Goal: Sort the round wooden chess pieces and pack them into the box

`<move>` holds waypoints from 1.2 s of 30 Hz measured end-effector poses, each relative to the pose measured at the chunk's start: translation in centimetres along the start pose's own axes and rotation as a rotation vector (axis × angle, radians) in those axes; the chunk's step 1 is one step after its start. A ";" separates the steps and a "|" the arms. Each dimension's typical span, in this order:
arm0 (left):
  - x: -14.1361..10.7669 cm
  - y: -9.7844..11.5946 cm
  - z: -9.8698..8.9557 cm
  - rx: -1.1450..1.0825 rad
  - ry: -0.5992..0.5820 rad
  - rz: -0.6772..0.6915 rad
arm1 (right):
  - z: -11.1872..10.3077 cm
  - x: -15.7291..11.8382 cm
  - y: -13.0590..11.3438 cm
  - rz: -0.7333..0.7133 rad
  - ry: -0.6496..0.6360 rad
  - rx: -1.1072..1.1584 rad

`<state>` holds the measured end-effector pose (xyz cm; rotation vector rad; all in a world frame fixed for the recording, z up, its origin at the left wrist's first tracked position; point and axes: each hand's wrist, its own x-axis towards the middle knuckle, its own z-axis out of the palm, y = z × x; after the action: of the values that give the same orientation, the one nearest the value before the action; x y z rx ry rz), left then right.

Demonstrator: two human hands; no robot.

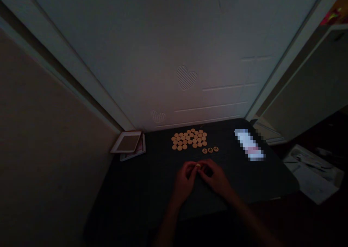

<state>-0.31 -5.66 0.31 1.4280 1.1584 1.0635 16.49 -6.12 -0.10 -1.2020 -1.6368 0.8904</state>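
Observation:
My left hand (pixel 185 179) and my right hand (pixel 215 175) meet above the near part of the dark table. Between their fingertips they pinch one small round Chinese chess piece (pixel 198 165), partly hidden by the fingers. Just beyond them, three chess pieces (pixel 210 150) lie in a short row with dark characters facing up. Farther back, a cluster of several plain-faced wooden chess pieces (pixel 189 139) is spread flat on the table, touching or close together.
Two stacked shallow trays or frames (pixel 127 142) rest at the table's back left. A bright, pixel-blurred object (pixel 249 144) lies at the right. Behind the table (pixel 152 167) rises a pale panel (pixel 168 51) with heart reliefs. A white box (pixel 317 172) sits lower, off the right side.

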 end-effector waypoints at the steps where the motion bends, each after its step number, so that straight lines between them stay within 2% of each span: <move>1: 0.0 0.0 0.0 0.001 0.002 0.003 | 0.0 0.0 0.0 0.000 0.000 -0.002; 14: 0.1 -0.2 0.1 0.080 0.076 0.030 | -0.2 -0.2 0.2 0.070 0.027 0.014; 20: -0.1 0.2 0.2 0.127 0.027 0.058 | -0.4 -0.1 0.5 0.083 0.032 0.018; 29: -0.1 0.1 0.1 0.118 0.045 0.044 | -0.1 -0.1 -0.3 0.004 0.005 -0.003; 36: -0.1 0.2 0.2 0.124 0.060 0.058 | 0.1 -0.2 -0.2 0.005 0.005 0.012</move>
<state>-0.15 -5.75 0.43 1.5436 1.2510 1.0976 16.37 -6.42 0.03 -1.1995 -1.6224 0.8986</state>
